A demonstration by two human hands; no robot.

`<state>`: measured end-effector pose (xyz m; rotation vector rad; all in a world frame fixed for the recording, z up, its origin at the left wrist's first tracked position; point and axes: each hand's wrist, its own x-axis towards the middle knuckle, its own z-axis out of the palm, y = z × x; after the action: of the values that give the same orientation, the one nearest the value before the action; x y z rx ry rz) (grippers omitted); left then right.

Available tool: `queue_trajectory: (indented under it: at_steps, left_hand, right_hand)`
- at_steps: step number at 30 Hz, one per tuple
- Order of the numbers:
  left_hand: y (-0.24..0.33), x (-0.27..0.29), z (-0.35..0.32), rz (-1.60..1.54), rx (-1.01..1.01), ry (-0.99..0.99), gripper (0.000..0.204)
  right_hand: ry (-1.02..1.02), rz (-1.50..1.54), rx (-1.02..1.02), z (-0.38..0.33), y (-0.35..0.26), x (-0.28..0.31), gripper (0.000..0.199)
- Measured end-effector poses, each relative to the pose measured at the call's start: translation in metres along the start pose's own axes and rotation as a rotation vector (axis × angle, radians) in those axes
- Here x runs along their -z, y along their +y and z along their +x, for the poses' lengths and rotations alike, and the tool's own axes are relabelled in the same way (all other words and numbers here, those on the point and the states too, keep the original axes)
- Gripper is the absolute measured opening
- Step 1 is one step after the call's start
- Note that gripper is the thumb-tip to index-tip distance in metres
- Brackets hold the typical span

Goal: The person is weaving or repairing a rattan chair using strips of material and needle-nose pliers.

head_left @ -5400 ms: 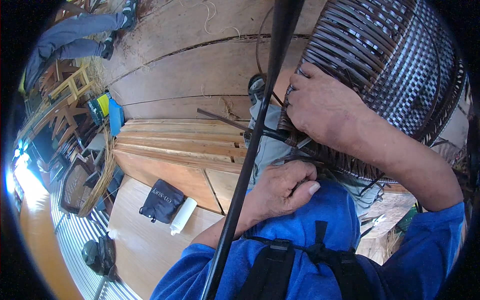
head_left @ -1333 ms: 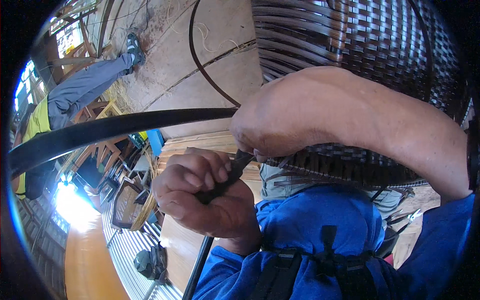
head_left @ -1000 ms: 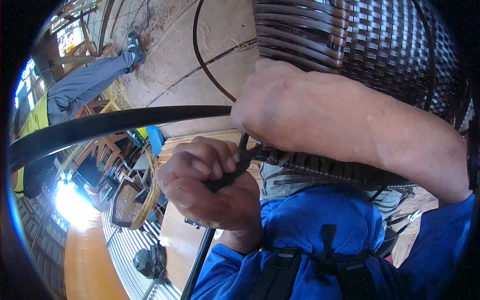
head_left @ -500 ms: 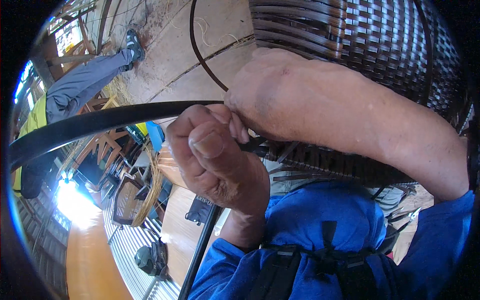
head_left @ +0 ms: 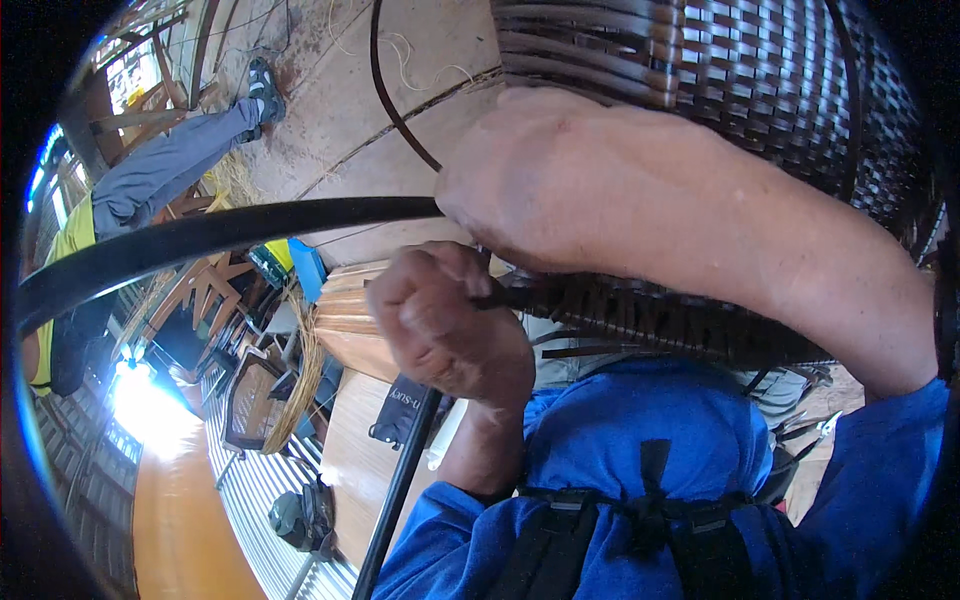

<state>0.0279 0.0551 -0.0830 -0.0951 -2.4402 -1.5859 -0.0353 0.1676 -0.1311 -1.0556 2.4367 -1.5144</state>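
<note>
My left hand (head_left: 440, 318) is closed, with a dark strand (head_left: 492, 299) coming out of its grip toward the woven work. Above it, my right hand (head_left: 505, 180) is bent down in a rounded, curled shape; its fingertips and whatever they hold are hidden behind the back of the hand. A thin dark brown weaving strip (head_left: 385, 105) curves down from the top and disappears at the right knuckles. Glossy dark brown wickerwork (head_left: 775, 90) rises behind my right forearm, and its lower edge (head_left: 650, 325), with short loose ends, runs beneath that forearm.
A wide black curved band (head_left: 230, 228) crosses the left side. A person's outstretched leg (head_left: 180, 150) lies at the upper left. Wooden frames (head_left: 205, 295), a bundle of pale cane (head_left: 297, 400), a tabletop (head_left: 352, 450) and a dark bag (head_left: 303, 518) are at the left.
My left hand has dropped slightly and drawn away from the right hand, uncovering the strand in its grip. The right hand has shifted a little to the left.
</note>
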Motion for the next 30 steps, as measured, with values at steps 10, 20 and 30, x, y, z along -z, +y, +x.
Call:
queue_trajectory:
  at_steps: [10,20,30]
  left_hand:
    - [0.018,-0.019,0.018,0.051,0.05,0.124,0.027]
    - [0.011,-0.017,0.024,0.157,0.004,0.081,0.031]
    - [0.006,-0.02,0.023,0.332,0.015,0.116,0.029]
  right_hand:
    - [0.023,0.15,-0.016,-0.003,0.0,0.009,0.01]
    - [0.078,0.257,-0.042,-0.014,0.004,0.015,0.012]
    - [0.166,0.232,0.018,-0.016,0.002,0.016,0.014]
